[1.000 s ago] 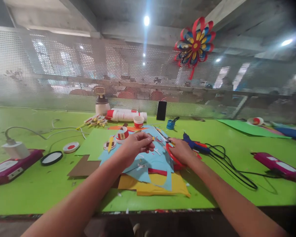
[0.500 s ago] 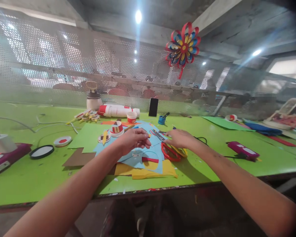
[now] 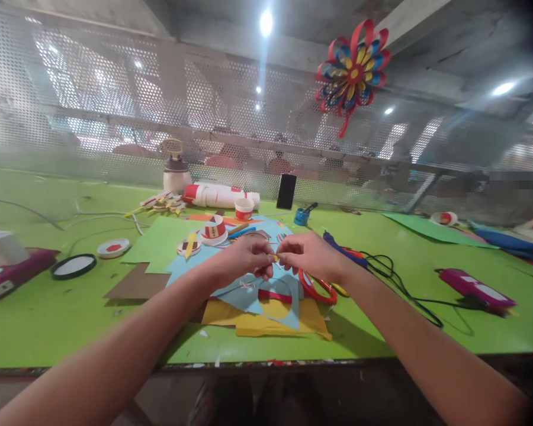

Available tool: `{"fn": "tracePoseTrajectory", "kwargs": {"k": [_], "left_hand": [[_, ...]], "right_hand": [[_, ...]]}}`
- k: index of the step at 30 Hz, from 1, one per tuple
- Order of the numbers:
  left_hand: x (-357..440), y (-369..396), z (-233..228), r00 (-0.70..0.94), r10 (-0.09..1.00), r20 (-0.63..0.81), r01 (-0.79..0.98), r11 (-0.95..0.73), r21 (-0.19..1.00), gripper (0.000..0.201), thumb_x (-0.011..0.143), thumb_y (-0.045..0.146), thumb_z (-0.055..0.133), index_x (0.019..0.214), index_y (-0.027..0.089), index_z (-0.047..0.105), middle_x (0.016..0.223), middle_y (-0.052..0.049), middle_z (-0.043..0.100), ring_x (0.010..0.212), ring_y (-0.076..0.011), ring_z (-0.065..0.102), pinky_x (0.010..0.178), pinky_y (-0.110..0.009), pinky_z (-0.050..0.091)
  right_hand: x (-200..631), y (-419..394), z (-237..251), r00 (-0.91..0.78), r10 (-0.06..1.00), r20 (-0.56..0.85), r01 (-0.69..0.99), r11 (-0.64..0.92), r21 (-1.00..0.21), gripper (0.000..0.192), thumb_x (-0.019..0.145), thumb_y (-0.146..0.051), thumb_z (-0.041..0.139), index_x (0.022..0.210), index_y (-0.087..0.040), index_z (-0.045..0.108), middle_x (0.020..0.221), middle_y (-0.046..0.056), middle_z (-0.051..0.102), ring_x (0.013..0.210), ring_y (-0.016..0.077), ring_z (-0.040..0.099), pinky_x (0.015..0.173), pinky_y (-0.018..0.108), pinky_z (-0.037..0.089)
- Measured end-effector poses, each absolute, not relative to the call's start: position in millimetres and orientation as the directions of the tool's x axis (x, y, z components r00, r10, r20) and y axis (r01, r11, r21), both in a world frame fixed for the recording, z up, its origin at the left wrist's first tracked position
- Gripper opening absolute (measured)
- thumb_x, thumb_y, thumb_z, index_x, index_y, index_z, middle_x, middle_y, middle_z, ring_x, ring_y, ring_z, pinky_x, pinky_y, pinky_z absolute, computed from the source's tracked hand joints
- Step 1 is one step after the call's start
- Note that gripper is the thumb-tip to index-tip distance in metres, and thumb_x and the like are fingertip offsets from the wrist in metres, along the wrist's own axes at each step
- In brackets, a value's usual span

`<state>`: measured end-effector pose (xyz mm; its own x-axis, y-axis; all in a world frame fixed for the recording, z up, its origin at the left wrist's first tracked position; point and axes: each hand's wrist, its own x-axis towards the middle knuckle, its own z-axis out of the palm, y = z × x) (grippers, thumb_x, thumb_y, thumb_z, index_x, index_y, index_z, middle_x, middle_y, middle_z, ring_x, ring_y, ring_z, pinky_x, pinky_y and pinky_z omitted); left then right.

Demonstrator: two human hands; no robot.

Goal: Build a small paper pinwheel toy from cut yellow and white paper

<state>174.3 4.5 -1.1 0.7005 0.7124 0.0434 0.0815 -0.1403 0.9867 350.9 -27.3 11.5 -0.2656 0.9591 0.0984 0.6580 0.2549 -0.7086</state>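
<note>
A small yellow scrap of paper (image 3: pixel 273 258) is pinched between the fingertips of both hands, held just above the pile of cut blue paper (image 3: pixel 249 284) in the middle of the green table (image 3: pixel 48 319). Half a second ago the right hand (image 3: pixel 311 255) lay farther right, over the red-handled scissors (image 3: pixel 317 287), and only the left hand (image 3: pixel 244 260) held anything; now the right hand has left the scissors and come in to meet the left, so the cutting seems to have paused and the fingers look to be working the little piece itself. Both hands are nearly closed, thumb and forefinger tips together on the scrap, the other fingers curled. The scissors lie on the table just right of and below the right hand, touching nothing but the paper edge. Under the blue sheets lies yellow paper (image 3: pixel 270 322), and brown card (image 3: pixel 133 287) shows at the left. Farther off stand a small paper cup (image 3: pixel 243 208) and a glue bottle lying on its side (image 3: pixel 222 195); a blue glue gun (image 3: pixel 337 245) with its black cable lies to the right.
</note>
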Motion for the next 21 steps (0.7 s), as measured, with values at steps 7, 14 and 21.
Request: {"fn": "tracePoseTrajectory", "kwargs": {"k": [7, 14, 21], "left_hand": [[178, 9, -6, 0.695, 0.718, 0.033, 0.106, -0.148, 0.983, 0.015, 0.077, 0.025, 0.06, 0.068, 0.014, 0.054, 0.057, -0.001, 0.061, 0.051, -0.0096, 0.051, 0.054, -0.025, 0.037], [181, 10, -12, 0.695, 0.717, -0.052, 0.097, -0.022, 0.995, 0.009, 0.074, 0.017, 0.063, 0.075, 0.013, 0.056, 0.064, -0.005, 0.068, 0.057, -0.0132, 0.06, 0.059, -0.028, 0.044], [179, 12, -13, 0.706, 0.704, -0.075, -0.014, 0.119, 0.993, 0.015, 0.069, 0.017, 0.07, 0.075, 0.012, 0.057, 0.073, -0.008, 0.069, 0.066, -0.0147, 0.064, 0.065, -0.028, 0.046]], "right_hand": [[357, -23, 3, -0.281, 0.95, 0.133, 0.61, 0.284, -0.74, 0.009, 0.075, -0.023, 0.06, 0.074, -0.015, 0.062, 0.062, -0.001, 0.059, 0.052, 0.0091, 0.052, 0.049, 0.022, 0.045], [358, -22, -6, -0.25, 0.957, 0.149, 0.544, 0.266, -0.796, 0.007, 0.073, -0.019, 0.059, 0.068, -0.015, 0.062, 0.057, -0.001, 0.059, 0.047, 0.0089, 0.051, 0.047, 0.023, 0.043], [360, -24, -13, -0.198, 0.974, 0.113, 0.308, 0.171, -0.936, 0.012, 0.071, -0.027, 0.065, 0.07, -0.014, 0.063, 0.056, -0.001, 0.061, 0.048, 0.0089, 0.052, 0.048, 0.024, 0.044]]}}
